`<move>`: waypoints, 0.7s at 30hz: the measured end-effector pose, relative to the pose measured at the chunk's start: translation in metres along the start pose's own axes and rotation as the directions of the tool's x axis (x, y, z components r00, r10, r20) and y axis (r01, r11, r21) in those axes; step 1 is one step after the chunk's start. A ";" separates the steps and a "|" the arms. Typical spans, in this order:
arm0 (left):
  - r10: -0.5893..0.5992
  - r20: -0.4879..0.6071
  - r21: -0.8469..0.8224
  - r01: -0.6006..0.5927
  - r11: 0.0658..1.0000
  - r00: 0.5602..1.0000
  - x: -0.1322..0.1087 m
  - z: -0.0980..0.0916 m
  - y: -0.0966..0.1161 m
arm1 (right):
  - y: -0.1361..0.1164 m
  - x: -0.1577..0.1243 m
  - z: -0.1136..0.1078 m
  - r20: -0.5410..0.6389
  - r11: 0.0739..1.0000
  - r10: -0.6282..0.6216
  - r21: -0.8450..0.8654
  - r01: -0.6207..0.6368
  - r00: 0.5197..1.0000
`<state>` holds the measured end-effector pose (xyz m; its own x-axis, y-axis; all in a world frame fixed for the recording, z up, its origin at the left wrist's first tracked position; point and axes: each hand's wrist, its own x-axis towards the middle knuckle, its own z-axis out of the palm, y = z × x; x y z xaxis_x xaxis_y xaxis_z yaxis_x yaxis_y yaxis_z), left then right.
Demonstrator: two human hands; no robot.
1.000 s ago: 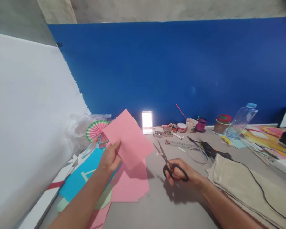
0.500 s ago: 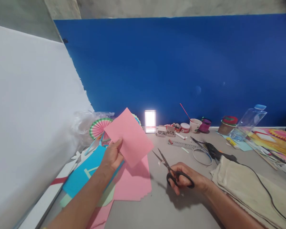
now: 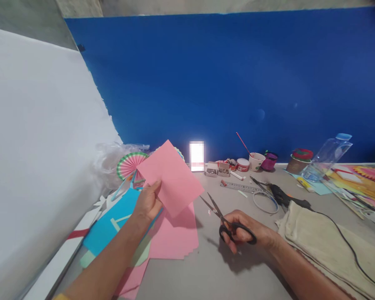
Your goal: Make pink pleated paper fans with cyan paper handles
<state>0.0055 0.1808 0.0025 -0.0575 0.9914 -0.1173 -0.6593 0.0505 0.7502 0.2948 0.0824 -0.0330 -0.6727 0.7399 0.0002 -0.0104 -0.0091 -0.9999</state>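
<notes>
My left hand pinches the lower left edge of a pink sheet of paper and holds it up above the grey table. My right hand grips black-handled scissors just above the table, blades open and pointing up-left toward the sheet. A short gap separates the blade tips from the paper. More pink sheets lie flat under the raised one, beside a light blue sheet.
A white board leans at the left, a blue backdrop stands behind. Along the back are paper fans, staple boxes, cups, a ruler and a plastic bottle. Folded cloth with a black cable lies right.
The view shifted slightly; both hands hold nearly the same pose. The scissors edged a little to the right and lower, blades still open.
</notes>
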 end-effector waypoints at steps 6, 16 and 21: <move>-0.002 -0.013 -0.021 0.002 1.000 1.000 -0.002 0.003 0.000 | -0.002 0.001 0.000 -0.011 0.999 0.009 -0.037 -0.010 1.000; 0.014 -0.017 -0.023 -0.015 1.000 1.000 -0.002 0.004 0.001 | 0.000 0.000 -0.002 -0.032 1.000 0.022 -0.020 -0.023 0.999; 0.017 -0.007 -0.014 -0.017 1.000 1.000 -0.001 0.002 0.000 | -0.001 0.000 -0.002 -0.044 0.999 0.019 -0.033 -0.020 0.999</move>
<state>0.0071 0.1804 0.0041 -0.0741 0.9913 -0.1091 -0.6684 0.0319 0.7431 0.2969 0.0836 -0.0316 -0.6396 0.7684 -0.0194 0.0275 -0.0023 -0.9996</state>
